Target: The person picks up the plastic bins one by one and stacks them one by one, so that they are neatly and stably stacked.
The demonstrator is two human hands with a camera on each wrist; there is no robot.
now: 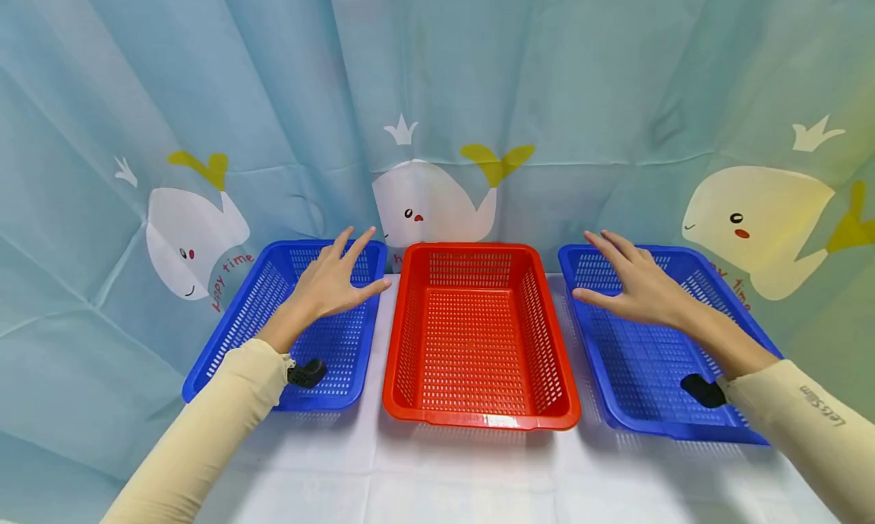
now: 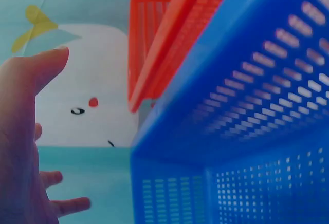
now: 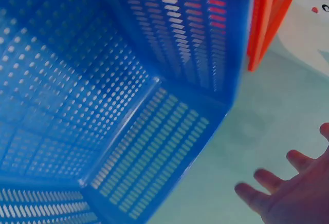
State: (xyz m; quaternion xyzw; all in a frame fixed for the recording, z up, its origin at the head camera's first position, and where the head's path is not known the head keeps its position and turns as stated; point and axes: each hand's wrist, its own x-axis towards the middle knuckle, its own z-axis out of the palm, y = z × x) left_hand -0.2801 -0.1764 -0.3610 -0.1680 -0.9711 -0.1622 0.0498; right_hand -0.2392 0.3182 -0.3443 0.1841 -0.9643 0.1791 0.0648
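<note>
My left hand (image 1: 333,279) hovers over the far part of the left blue basket (image 1: 374,334), fingers spread and holding nothing. Over the right blue basket (image 1: 601,372) my right hand (image 1: 637,285) is held the same way, thumb toward the middle. Between them a red basket (image 1: 472,342) stands with only its bare mesh floor showing. In the left wrist view the thumb (image 2: 49,67) is stretched out beside the blue basket's wall. The right wrist view shows spread fingers (image 3: 270,180) beyond the basket's far rim.
All three baskets stand in a row on a white cloth (image 1: 383,471). Behind them hangs a light blue curtain (image 1: 581,76) printed with whales. A black wrist device (image 1: 307,373) shows below the left cuff, another black device (image 1: 702,391) by the right cuff.
</note>
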